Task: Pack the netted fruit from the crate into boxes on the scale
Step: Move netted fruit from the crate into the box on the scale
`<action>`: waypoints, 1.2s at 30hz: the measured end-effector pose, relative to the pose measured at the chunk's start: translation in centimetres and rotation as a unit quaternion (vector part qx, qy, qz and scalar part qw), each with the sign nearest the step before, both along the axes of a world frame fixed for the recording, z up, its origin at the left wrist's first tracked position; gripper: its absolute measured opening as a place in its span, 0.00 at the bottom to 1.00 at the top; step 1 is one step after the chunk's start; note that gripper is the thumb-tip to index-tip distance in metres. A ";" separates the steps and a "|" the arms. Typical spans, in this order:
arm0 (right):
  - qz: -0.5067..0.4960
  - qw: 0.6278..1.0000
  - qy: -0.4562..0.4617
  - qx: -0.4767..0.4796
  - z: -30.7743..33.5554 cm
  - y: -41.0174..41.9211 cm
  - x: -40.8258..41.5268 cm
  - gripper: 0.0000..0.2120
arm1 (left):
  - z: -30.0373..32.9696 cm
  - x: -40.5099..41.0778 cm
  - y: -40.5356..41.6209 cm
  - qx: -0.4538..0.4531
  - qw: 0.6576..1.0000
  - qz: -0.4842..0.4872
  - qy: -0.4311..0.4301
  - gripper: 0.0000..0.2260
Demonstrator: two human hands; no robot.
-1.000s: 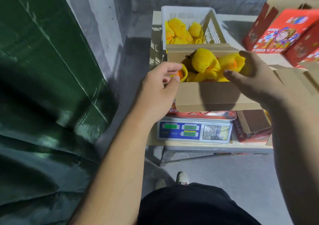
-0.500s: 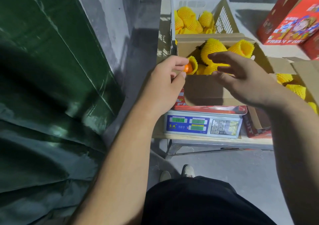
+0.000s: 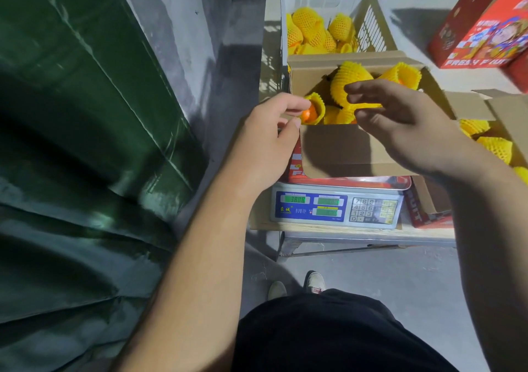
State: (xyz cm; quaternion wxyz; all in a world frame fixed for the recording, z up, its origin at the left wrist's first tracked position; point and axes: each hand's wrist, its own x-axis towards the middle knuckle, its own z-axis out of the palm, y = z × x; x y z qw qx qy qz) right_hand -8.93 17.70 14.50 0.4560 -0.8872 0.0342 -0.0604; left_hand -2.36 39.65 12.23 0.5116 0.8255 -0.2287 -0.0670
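Observation:
A brown cardboard box stands on the scale and holds several fruit in yellow foam nets. At its near left corner my left hand pinches one netted orange fruit between index finger and thumb. My right hand reaches over the box from the right, its fingers fairly straight and lying on a big netted fruit. Another netted fruit lies at the box's far right. Behind the box, the white crate contains more netted fruit.
Red printed fruit boxes stand at the back right. A second open carton to the right holds netted fruit. A red box sits beside the scale. A green tarp hangs along the left.
My right hand let go of a netted fruit at the box's right side and moved left across the fruit. My left hand stayed at the box's left corner.

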 end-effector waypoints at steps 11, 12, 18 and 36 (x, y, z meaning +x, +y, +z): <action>-0.241 0.952 0.072 -0.174 -2.1 -2.1 2.1 0.32 | -0.5 0.3 1.3 0.020 0.999 -0.010 0.033 0.12; -0.212 0.956 0.112 -0.172 -2.3 -2.0 2.5 0.29 | -0.6 0.2 1.3 0.020 0.999 -0.011 0.036 0.12; -0.145 0.958 0.144 -0.203 -3.1 -1.2 2.5 0.19 | -0.8 -0.6 1.0 0.026 0.999 -0.020 0.039 0.14; -0.006 0.993 0.033 -0.111 -1.6 -0.4 -7.5 0.11 | -1.8 -7.9 2.3 -0.031 0.994 0.098 -0.021 0.12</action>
